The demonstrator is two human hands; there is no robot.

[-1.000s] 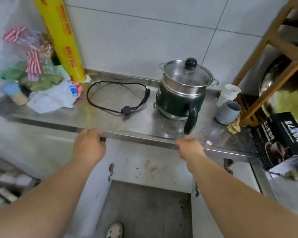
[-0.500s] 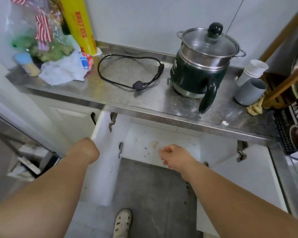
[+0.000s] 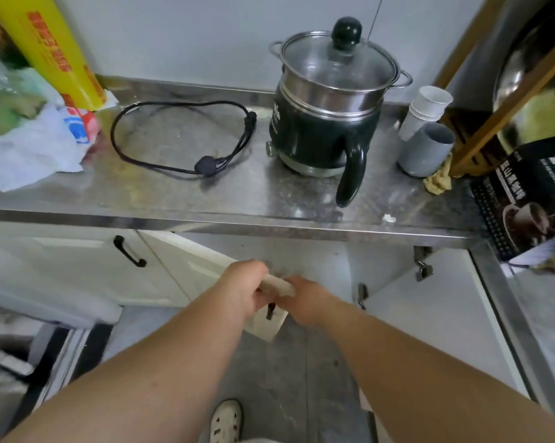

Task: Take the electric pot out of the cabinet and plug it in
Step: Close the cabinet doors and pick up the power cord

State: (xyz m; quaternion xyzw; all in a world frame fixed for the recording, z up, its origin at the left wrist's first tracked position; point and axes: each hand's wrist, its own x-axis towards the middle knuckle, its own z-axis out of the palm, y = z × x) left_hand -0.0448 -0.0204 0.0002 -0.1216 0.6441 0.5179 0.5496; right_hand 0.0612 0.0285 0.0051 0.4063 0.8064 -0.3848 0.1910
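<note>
The dark green electric pot point(image 3: 321, 135), with a steel steamer tier and glass lid, stands on the steel counter point(image 3: 141, 193), its handle pointing toward me. Left of it lies its black power cord point(image 3: 205, 164) in a loose loop, plugged into nothing. Below the counter the cabinet is open. My left hand point(image 3: 244, 289) grips the top edge of the left cabinet door point(image 3: 277, 286), which stands swung partway. My right hand point(image 3: 308, 302) holds the same door at its free corner, fingers mostly hidden.
The right cabinet door point(image 3: 436, 314) stands wide open. A grey cup point(image 3: 426, 148) and stacked white cups sit right of the pot, beside a wooden rack point(image 3: 493, 100) and a coffee box point(image 3: 525, 199). A yellow wrap roll point(image 3: 52, 49) and plastic bags point(image 3: 29, 148) fill the left. My foot point(image 3: 226, 420) is below.
Both hands dropped from the counter's front edge to the cabinet. The left door swung from wide open toward the middle, and both hands now meet at its top corner.
</note>
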